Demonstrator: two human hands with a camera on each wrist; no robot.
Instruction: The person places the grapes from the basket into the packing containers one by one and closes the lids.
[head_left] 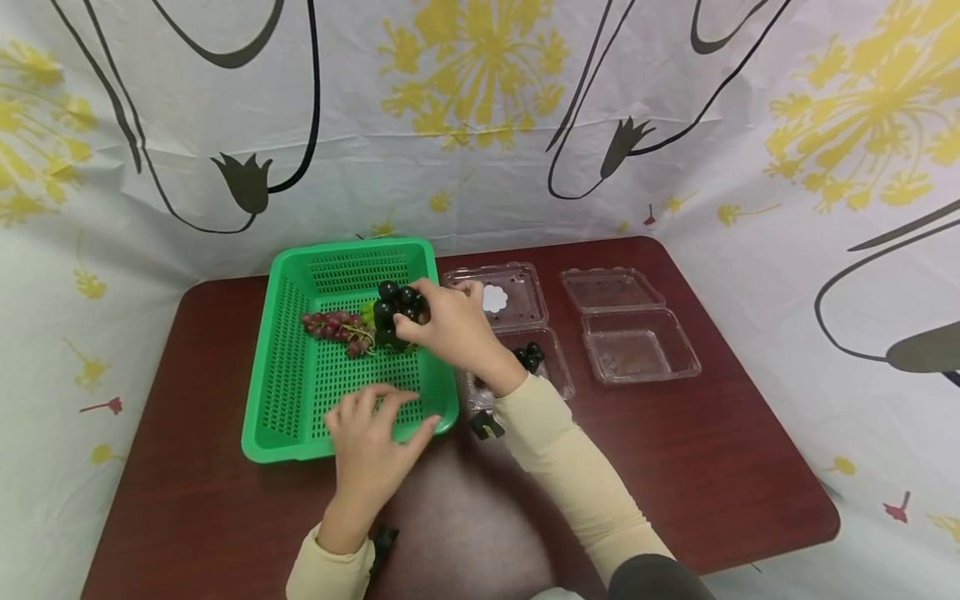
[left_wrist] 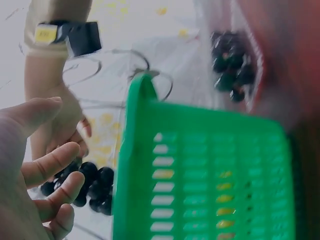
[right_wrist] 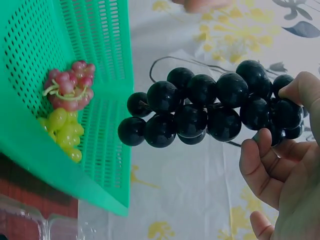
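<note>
My right hand [head_left: 453, 327] pinches one end of a bunch of black grapes [right_wrist: 202, 107] between thumb and fingers, holding it up above the right side of a green basket [head_left: 257, 387]. The bunch stretches out sideways in the right wrist view. Inside the basket lie a bunch of red grapes [head_left: 330, 325] and a bunch of green grapes [right_wrist: 65, 131], the latter partly hidden by the black ones in the head view. My left hand [head_left: 367, 442] hovers by the basket's front edge, fingers spread and loosely bent, with nothing in it.
Right of the basket, an opened clear plastic clamshell [head_left: 558, 367] contains more black grapes [head_left: 531, 357], partly behind my right forearm. Farther right stands another opened clamshell [head_left: 637, 343]. Both sit on a dark red table [head_left: 720, 467], with patterned cloth [head_left: 480, 200] behind and at the sides.
</note>
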